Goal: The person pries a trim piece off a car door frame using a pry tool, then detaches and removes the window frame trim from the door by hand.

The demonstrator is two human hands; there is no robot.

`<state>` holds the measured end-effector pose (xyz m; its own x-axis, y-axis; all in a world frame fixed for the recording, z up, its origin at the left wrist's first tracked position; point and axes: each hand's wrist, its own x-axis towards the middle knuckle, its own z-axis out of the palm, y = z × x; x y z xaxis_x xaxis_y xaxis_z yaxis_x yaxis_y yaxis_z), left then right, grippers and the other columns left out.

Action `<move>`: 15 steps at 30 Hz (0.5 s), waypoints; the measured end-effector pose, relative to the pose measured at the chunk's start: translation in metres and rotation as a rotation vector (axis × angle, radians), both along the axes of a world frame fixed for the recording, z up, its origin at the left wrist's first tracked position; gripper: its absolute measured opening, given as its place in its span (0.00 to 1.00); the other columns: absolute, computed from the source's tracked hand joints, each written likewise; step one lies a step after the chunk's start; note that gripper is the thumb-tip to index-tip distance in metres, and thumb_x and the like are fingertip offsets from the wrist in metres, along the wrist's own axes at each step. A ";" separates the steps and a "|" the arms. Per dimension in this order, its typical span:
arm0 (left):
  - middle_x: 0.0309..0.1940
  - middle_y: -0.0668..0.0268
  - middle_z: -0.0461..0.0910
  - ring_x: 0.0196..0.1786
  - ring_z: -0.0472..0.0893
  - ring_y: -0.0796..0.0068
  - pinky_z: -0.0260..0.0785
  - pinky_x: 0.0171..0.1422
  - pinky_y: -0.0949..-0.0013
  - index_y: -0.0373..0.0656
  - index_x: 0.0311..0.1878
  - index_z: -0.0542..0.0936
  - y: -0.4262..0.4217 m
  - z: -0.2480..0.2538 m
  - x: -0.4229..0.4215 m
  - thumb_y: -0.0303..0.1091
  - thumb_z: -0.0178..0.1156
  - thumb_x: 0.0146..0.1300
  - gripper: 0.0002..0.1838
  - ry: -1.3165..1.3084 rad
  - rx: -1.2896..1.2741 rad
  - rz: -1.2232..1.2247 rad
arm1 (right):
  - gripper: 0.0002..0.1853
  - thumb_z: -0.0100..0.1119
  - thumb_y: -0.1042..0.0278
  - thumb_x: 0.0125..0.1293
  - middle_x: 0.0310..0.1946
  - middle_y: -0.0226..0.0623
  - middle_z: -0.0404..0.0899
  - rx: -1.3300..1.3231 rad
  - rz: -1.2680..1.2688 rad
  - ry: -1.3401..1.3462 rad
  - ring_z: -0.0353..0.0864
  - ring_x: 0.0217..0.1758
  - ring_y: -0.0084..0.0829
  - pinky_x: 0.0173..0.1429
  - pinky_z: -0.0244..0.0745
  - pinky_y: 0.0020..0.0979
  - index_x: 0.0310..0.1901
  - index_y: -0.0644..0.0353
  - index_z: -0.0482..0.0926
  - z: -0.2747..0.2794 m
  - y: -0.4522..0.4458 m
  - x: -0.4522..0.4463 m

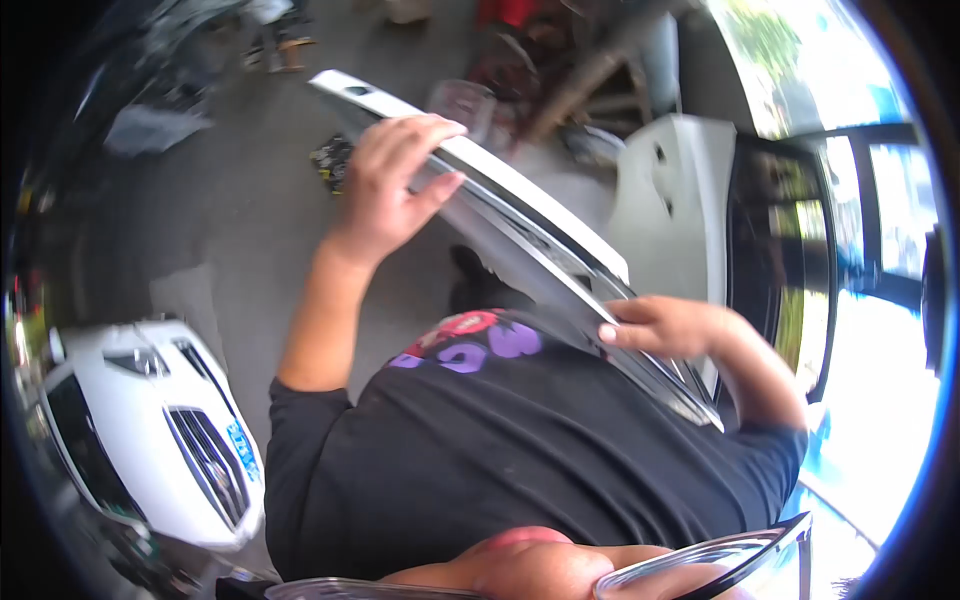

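A white car door (pixel 530 205), seen nearly edge-on, slants across in front of my black shirt. Its narrow, dark-lined frame runs down to the lower right, and a dark hole shows near its upper left end. My left hand (pixel 390 180) is closed over the upper edge, thumb on the side nearer me and fingertips on the white face. Lower down, my right hand (pixel 665 327) grips the narrow frame part close to my body; some of its fingers are hidden.
Another white car door or body panel (pixel 655 200) with a dark window stands at the right. A white car (pixel 150 430) is at the lower left. Plastic sheeting (pixel 155 128) lies on the grey floor (pixel 255 190), and a person's legs (pixel 272 40) show at the far left.
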<state>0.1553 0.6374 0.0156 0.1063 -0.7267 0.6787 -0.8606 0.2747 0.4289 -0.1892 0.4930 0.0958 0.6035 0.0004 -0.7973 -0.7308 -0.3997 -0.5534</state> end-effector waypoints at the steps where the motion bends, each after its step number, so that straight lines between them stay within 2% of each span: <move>1: 0.56 0.56 0.87 0.62 0.83 0.49 0.72 0.69 0.50 0.41 0.58 0.86 -0.010 0.000 0.000 0.54 0.68 0.71 0.26 -0.042 0.096 -0.096 | 0.42 0.42 0.25 0.83 0.59 0.43 0.88 0.132 -0.040 0.059 0.84 0.65 0.31 0.73 0.75 0.37 0.69 0.60 0.81 -0.014 -0.010 -0.010; 2: 0.56 0.56 0.88 0.60 0.84 0.50 0.73 0.68 0.51 0.42 0.57 0.87 -0.010 -0.009 0.005 0.62 0.66 0.70 0.30 -0.095 0.268 -0.203 | 0.42 0.41 0.25 0.82 0.57 0.44 0.90 0.373 -0.138 0.138 0.87 0.63 0.32 0.70 0.78 0.36 0.67 0.59 0.83 -0.029 -0.028 -0.010; 3: 0.48 0.58 0.90 0.53 0.88 0.52 0.77 0.61 0.53 0.42 0.50 0.89 -0.007 -0.024 0.001 0.70 0.62 0.69 0.36 -0.031 0.333 -0.271 | 0.38 0.43 0.28 0.84 0.53 0.42 0.91 0.425 -0.275 0.133 0.89 0.56 0.32 0.66 0.80 0.36 0.66 0.58 0.83 -0.042 -0.046 -0.018; 4: 0.33 0.63 0.87 0.39 0.87 0.57 0.76 0.49 0.57 0.42 0.36 0.87 0.008 -0.039 0.003 0.80 0.57 0.65 0.42 0.018 0.402 -0.291 | 0.32 0.46 0.35 0.86 0.49 0.39 0.92 0.320 -0.426 0.054 0.91 0.52 0.31 0.62 0.82 0.35 0.65 0.58 0.83 -0.061 -0.064 -0.031; 5: 0.21 0.67 0.78 0.29 0.81 0.61 0.70 0.38 0.61 0.43 0.27 0.81 0.016 -0.034 0.001 0.83 0.55 0.63 0.44 -0.006 0.430 -0.355 | 0.29 0.48 0.40 0.85 0.53 0.41 0.92 0.144 -0.570 -0.065 0.90 0.57 0.33 0.64 0.81 0.36 0.66 0.59 0.82 -0.088 -0.079 -0.053; 6: 0.17 0.68 0.68 0.23 0.73 0.63 0.63 0.33 0.62 0.46 0.22 0.74 0.023 -0.040 -0.006 0.85 0.54 0.62 0.44 0.028 0.323 -0.351 | 0.27 0.51 0.45 0.85 0.56 0.43 0.91 -0.048 -0.693 -0.183 0.90 0.61 0.35 0.66 0.81 0.37 0.67 0.59 0.81 -0.116 -0.092 -0.077; 7: 0.17 0.67 0.69 0.22 0.72 0.62 0.62 0.33 0.62 0.44 0.20 0.71 0.029 -0.041 -0.002 0.84 0.48 0.69 0.46 -0.031 0.416 -0.373 | 0.27 0.52 0.45 0.84 0.61 0.46 0.88 -0.281 -0.707 -0.192 0.87 0.65 0.38 0.70 0.79 0.38 0.69 0.59 0.80 -0.155 -0.106 -0.103; 8: 0.16 0.68 0.63 0.20 0.66 0.64 0.56 0.31 0.62 0.46 0.18 0.67 0.028 -0.050 -0.006 0.84 0.49 0.69 0.45 -0.022 0.371 -0.375 | 0.29 0.54 0.45 0.84 0.65 0.48 0.86 -0.520 -0.686 -0.209 0.85 0.70 0.42 0.74 0.76 0.39 0.72 0.59 0.78 -0.191 -0.115 -0.128; 10: 0.14 0.69 0.61 0.18 0.65 0.65 0.56 0.31 0.63 0.45 0.17 0.67 0.035 -0.059 -0.007 0.83 0.50 0.69 0.46 -0.024 0.324 -0.364 | 0.32 0.56 0.44 0.82 0.72 0.51 0.80 -0.442 -0.645 0.001 0.79 0.76 0.46 0.81 0.69 0.41 0.75 0.58 0.75 -0.236 -0.117 -0.159; 12: 0.14 0.70 0.61 0.18 0.66 0.65 0.56 0.30 0.62 0.47 0.17 0.68 0.043 -0.060 -0.004 0.82 0.52 0.68 0.45 -0.041 0.302 -0.340 | 0.38 0.56 0.37 0.80 0.77 0.52 0.75 -0.354 -0.650 0.161 0.73 0.81 0.49 0.85 0.64 0.42 0.79 0.57 0.72 -0.271 -0.090 -0.167; 13: 0.14 0.69 0.61 0.18 0.66 0.64 0.57 0.30 0.62 0.46 0.17 0.68 0.044 -0.062 -0.003 0.73 0.51 0.74 0.41 -0.042 0.268 -0.361 | 0.43 0.55 0.34 0.79 0.81 0.53 0.68 -0.389 -0.532 0.212 0.66 0.85 0.50 0.88 0.59 0.42 0.82 0.59 0.67 -0.286 -0.075 -0.164; 14: 0.14 0.68 0.61 0.18 0.66 0.64 0.57 0.30 0.62 0.46 0.17 0.68 0.044 -0.064 -0.010 0.69 0.51 0.75 0.38 -0.036 0.260 -0.337 | 0.47 0.53 0.30 0.78 0.86 0.54 0.59 -0.449 -0.408 0.216 0.58 0.89 0.50 0.90 0.52 0.42 0.84 0.61 0.61 -0.316 -0.063 -0.177; 15: 0.14 0.68 0.61 0.18 0.66 0.64 0.57 0.30 0.61 0.46 0.17 0.68 0.047 -0.064 -0.011 0.65 0.51 0.75 0.36 -0.027 0.253 -0.311 | 0.49 0.51 0.28 0.78 0.87 0.54 0.54 -0.397 -0.427 0.200 0.53 0.90 0.49 0.91 0.49 0.42 0.85 0.61 0.60 -0.329 -0.052 -0.179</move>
<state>0.1443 0.6840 -0.0481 -0.1605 -0.8661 0.4734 -0.7650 0.4122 0.4948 -0.3678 0.4410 -0.2334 0.3234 -0.5288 -0.7847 -0.9461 -0.1962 -0.2577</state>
